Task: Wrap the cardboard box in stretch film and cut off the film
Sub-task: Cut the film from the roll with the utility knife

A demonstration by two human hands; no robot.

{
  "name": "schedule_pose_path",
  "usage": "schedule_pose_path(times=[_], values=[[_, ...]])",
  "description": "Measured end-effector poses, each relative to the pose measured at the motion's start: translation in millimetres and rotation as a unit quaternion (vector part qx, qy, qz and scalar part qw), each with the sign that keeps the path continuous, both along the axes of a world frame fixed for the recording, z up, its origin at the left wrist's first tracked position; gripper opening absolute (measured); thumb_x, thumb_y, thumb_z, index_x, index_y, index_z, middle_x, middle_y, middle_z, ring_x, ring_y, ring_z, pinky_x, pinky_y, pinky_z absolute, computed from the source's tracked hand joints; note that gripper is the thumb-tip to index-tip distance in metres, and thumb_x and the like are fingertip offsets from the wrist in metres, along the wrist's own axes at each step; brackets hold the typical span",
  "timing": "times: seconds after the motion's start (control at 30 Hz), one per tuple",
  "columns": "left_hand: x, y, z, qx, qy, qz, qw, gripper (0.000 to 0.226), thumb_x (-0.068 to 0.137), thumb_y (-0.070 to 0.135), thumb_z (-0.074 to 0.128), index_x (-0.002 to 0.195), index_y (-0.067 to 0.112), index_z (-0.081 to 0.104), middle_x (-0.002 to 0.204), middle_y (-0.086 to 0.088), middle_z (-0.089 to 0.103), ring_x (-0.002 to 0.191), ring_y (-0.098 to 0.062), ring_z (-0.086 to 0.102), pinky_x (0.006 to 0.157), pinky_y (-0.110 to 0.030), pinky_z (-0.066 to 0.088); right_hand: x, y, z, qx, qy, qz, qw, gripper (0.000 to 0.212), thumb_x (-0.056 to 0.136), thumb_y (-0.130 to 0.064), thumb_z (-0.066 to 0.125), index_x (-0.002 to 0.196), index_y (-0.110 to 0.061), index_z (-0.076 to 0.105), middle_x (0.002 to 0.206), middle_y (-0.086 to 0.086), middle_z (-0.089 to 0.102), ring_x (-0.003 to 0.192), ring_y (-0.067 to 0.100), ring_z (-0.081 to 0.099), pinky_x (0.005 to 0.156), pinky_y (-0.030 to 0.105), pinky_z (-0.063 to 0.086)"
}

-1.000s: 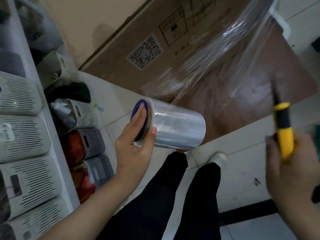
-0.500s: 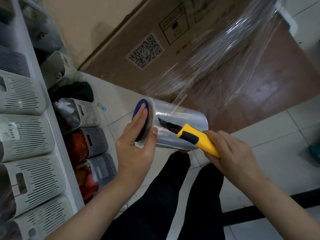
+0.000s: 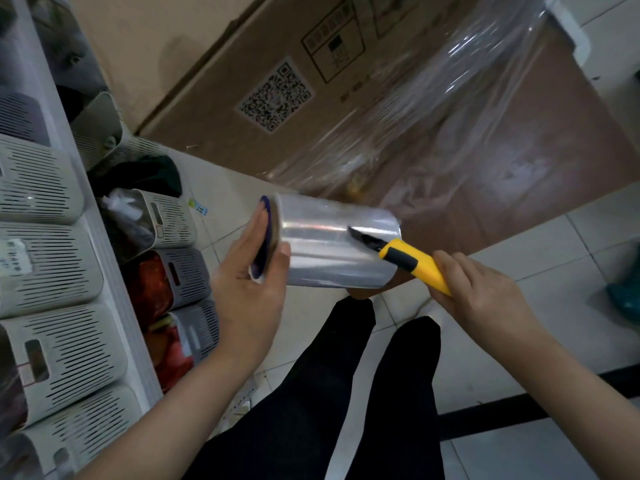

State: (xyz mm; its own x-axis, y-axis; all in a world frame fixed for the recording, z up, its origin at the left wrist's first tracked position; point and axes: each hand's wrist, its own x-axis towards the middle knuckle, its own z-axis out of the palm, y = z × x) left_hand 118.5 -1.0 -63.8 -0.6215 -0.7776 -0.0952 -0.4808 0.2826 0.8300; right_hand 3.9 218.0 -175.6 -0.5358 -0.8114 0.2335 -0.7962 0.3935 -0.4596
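Note:
A large brown cardboard box (image 3: pixel 263 60) with a QR label stands on the floor ahead of me, its right part covered in clear stretch film (image 3: pixel 450 109). My left hand (image 3: pixel 249 292) grips the blue-capped end of the stretch film roll (image 3: pixel 329 251), held level in front of the box. A sheet of film runs from the roll up to the box. My right hand (image 3: pixel 485 299) holds a yellow and black utility knife (image 3: pixel 412 263), its dark blade lying against the right half of the roll.
White shelving with slotted grey baskets (image 3: pixel 45 265) lines the left side. More baskets with red and dark contents (image 3: pixel 162 251) sit on the tiled floor beside it. My black-trousered legs (image 3: pixel 346 393) are below the roll. A teal object (image 3: pixel 625 296) lies at the right edge.
My right hand brought the knife in from the right to the roll, then drew the blade along the roll from its left part toward its right end. The left hand kept the roll steady.

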Motion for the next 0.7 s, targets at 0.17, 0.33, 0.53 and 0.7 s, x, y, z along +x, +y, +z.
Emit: schedule_pose_path(times=[0.17, 0.33, 0.53, 0.7], values=[[0.7, 0.4, 0.0, -0.001, 0.01, -0.02, 1.0, 0.052, 0.084, 0.019, 0.062, 0.133, 0.01, 0.049, 0.136, -0.007, 0.055, 0.128, -0.014, 0.053, 0.105, -0.021, 0.041, -5.3, 27.2, -17.8, 0.046, -0.023, -0.028, 0.998, 0.034, 0.095, -0.028, 0.043, 0.11, 0.002, 0.049, 0.07, 0.021, 0.063, 0.049, 0.035, 0.061, 0.038, 0.032, 0.043], [3.5, 8.9, -1.6, -0.005, 0.006, -0.032, 0.999, 0.051, 0.084, 0.024, 0.062, 0.133, 0.018, 0.049, 0.137, 0.001, 0.054, 0.129, -0.011, 0.051, 0.108, -0.035, 0.04, -7.7, 41.8, -14.0, 0.087, -0.047, -0.031, 0.995, 0.031, 0.088, -0.024, 0.046, 0.109, -0.003, 0.049, 0.065, 0.016, 0.057, 0.047, 0.033, 0.056, 0.037, 0.03, 0.036], [4.4, 2.7, -2.8, 0.011, 0.019, -0.03, 0.999, 0.053, 0.083, 0.024, 0.061, 0.133, 0.014, 0.048, 0.136, 0.004, 0.054, 0.129, -0.011, 0.05, 0.108, -0.034, 0.039, -14.8, 72.0, -26.2, 0.178, -0.118, -0.108, 0.971, 0.031, 0.086, -0.02, 0.061, 0.11, -0.004, 0.05, 0.071, 0.022, 0.06, 0.049, 0.04, 0.059, 0.039, 0.037, 0.042], [5.1, 2.6, -4.6, 0.005, 0.019, -0.053, 0.998, 0.055, 0.085, 0.023, 0.06, 0.135, 0.007, 0.046, 0.138, -0.001, 0.053, 0.129, -0.012, 0.05, 0.108, -0.03, 0.039, -21.1, 82.9, -7.3, 0.222, -0.159, -0.264, 0.925, 0.03, 0.092, -0.014, 0.063, 0.116, 0.001, 0.053, 0.084, 0.029, 0.059, 0.059, 0.045, 0.059, 0.048, 0.038, 0.038]])
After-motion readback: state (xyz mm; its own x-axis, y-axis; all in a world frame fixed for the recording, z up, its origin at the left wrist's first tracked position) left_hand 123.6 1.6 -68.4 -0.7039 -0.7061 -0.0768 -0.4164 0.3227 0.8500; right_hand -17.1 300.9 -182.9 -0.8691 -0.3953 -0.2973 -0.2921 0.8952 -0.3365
